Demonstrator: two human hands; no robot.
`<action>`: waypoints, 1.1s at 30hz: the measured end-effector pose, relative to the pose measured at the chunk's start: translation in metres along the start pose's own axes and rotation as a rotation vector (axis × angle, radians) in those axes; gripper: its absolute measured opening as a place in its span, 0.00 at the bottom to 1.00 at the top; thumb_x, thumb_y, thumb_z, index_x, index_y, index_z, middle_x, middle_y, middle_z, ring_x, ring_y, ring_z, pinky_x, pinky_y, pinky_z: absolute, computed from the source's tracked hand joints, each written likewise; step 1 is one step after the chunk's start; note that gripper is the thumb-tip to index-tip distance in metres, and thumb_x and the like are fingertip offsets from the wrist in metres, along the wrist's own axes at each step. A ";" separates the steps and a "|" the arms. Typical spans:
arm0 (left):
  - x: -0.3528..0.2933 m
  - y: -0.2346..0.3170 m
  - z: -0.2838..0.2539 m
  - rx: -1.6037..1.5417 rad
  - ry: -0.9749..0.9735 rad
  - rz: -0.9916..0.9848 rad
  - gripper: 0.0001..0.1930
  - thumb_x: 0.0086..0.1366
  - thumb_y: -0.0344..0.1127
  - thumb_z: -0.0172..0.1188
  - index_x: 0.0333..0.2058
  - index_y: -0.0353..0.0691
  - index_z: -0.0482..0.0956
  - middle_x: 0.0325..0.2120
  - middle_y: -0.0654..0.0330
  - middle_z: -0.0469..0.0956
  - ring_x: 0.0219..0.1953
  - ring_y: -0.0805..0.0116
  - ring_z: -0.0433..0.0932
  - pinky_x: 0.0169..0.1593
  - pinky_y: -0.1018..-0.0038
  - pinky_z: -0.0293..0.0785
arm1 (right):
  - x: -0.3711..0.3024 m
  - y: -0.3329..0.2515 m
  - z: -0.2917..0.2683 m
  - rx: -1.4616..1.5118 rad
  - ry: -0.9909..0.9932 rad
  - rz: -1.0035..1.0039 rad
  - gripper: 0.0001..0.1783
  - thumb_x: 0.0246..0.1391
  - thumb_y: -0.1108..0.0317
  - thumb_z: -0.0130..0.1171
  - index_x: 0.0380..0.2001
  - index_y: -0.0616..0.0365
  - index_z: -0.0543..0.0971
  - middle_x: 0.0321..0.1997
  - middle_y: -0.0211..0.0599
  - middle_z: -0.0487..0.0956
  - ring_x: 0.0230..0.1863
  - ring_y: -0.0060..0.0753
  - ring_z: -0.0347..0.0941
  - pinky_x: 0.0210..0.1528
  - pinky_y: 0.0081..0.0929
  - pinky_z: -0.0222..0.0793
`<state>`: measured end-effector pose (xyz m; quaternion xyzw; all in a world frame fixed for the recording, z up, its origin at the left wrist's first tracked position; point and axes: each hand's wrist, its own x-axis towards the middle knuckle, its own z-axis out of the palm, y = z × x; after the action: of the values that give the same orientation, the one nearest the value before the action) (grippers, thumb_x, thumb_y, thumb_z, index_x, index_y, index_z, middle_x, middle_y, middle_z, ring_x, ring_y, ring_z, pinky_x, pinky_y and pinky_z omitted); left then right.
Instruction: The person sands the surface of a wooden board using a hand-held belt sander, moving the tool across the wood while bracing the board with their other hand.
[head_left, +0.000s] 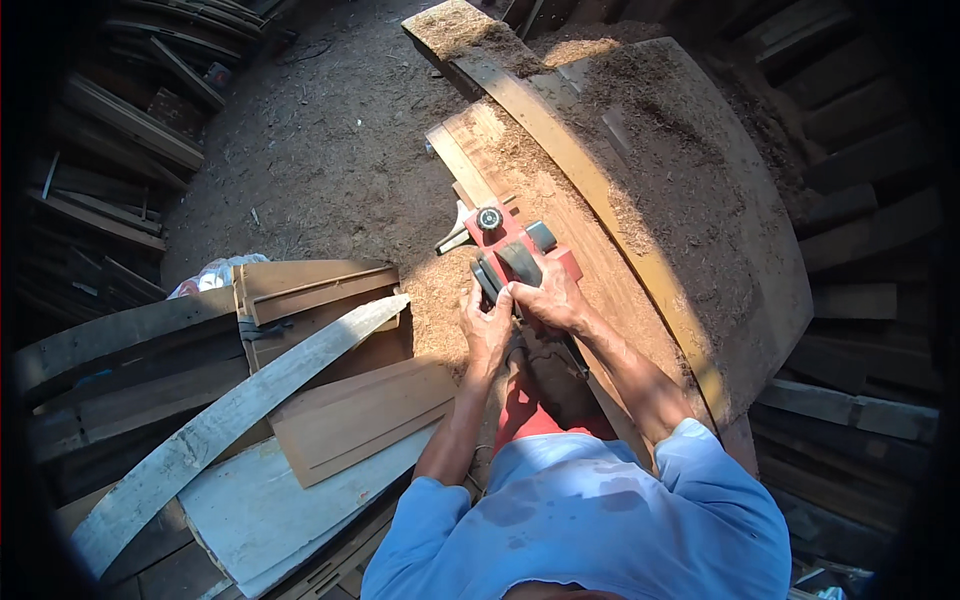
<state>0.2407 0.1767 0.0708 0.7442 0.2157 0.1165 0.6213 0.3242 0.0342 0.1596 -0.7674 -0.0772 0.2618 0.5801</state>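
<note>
A red and black electric hand planer [532, 240] with a round black knob at its front lies on a wooden board [560, 205] strewn with shavings. My right hand [552, 298] is wrapped round the planer's rear part. My left hand [487, 328] is closed on the black part at the planer's left side, its thumb beside my right hand. Both hands are close together, and their palms hide the tool's back end. A pale chute-like piece [455, 238] sticks out at the planer's left.
A long curved wooden strip [600, 195] runs along the workbench, whose broad top [740, 270] is covered in sawdust. At the left lie a curved grey plank [240, 420], a brown panel [365, 415] and a pale blue board [290, 510]. Stacked timber [130, 120] lines the far left.
</note>
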 end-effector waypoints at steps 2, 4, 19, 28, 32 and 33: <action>-0.071 -0.009 0.005 -0.052 -0.077 -0.071 0.32 0.68 0.46 0.71 0.65 0.35 0.76 0.43 0.50 0.78 0.41 0.58 0.80 0.46 0.64 0.78 | -0.069 0.009 -0.008 0.008 -0.020 0.026 0.31 0.54 0.63 0.67 0.60 0.65 0.77 0.47 0.51 0.85 0.49 0.42 0.83 0.55 0.38 0.77; -0.143 0.022 0.012 0.260 -0.135 -0.146 0.35 0.68 0.43 0.72 0.68 0.33 0.72 0.40 0.53 0.75 0.39 0.64 0.76 0.43 0.67 0.75 | -0.135 0.053 -0.019 0.040 -0.004 0.029 0.27 0.56 0.62 0.69 0.55 0.65 0.79 0.45 0.51 0.85 0.47 0.42 0.83 0.53 0.40 0.77; -0.109 0.018 0.002 0.231 -0.163 -0.174 0.32 0.67 0.38 0.72 0.67 0.36 0.74 0.40 0.55 0.76 0.44 0.64 0.77 0.52 0.67 0.77 | -0.106 0.045 -0.007 -0.037 0.021 0.001 0.20 0.59 0.59 0.69 0.46 0.63 0.81 0.38 0.47 0.84 0.41 0.39 0.82 0.47 0.39 0.78; 0.142 0.023 -0.031 -0.121 -0.161 0.027 0.23 0.72 0.37 0.68 0.61 0.33 0.79 0.44 0.60 0.85 0.42 0.73 0.80 0.47 0.74 0.78 | 0.131 -0.030 0.017 -0.014 0.018 -0.150 0.21 0.49 0.60 0.64 0.41 0.66 0.82 0.30 0.45 0.84 0.32 0.39 0.82 0.38 0.38 0.78; 0.227 0.031 -0.036 -0.254 -0.121 -0.062 0.17 0.73 0.38 0.67 0.54 0.34 0.83 0.40 0.63 0.85 0.39 0.77 0.79 0.44 0.76 0.77 | 0.214 -0.067 0.014 0.002 -0.043 -0.126 0.25 0.51 0.60 0.63 0.50 0.61 0.81 0.30 0.40 0.82 0.31 0.33 0.79 0.36 0.35 0.76; 0.234 0.027 -0.036 -0.223 -0.112 -0.063 0.17 0.72 0.38 0.68 0.54 0.34 0.84 0.40 0.63 0.85 0.38 0.78 0.79 0.44 0.76 0.77 | 0.218 -0.070 0.014 0.006 -0.030 -0.137 0.22 0.51 0.60 0.63 0.49 0.59 0.82 0.31 0.38 0.82 0.32 0.30 0.78 0.37 0.34 0.75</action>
<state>0.4355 0.3131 0.0826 0.6688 0.1898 0.0785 0.7145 0.5161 0.1603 0.1540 -0.7545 -0.1376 0.2332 0.5979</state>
